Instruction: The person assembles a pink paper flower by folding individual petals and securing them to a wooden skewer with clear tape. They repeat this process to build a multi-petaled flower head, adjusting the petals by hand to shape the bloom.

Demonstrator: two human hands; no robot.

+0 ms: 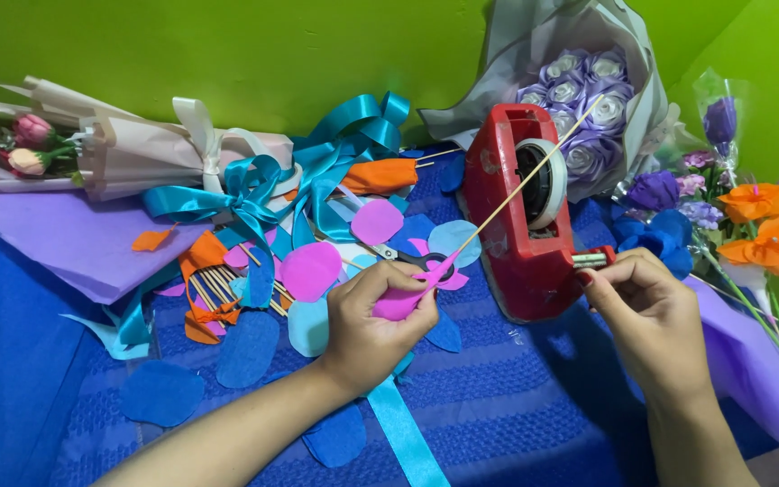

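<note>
Left hand (373, 317) pinching a pink felt petal (400, 302) on a wooden skewer (520, 188), right hand (646, 311) fingers closed at red tape dispenser (516, 216) cutter, blue towel (516, 406) beneath

A pink felt petal (400, 302) is wrapped around the lower end of a thin wooden stick (520, 185), near the scene's middle. The stick slants up to the right, crossing a red tape dispenser (516, 243) standing upright just right of it.

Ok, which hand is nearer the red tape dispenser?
Right. The right hand is at the red tape dispenser, fingers by its front cutter end; the left hand holds a pink bud on a stick, apart, to its left.
</note>
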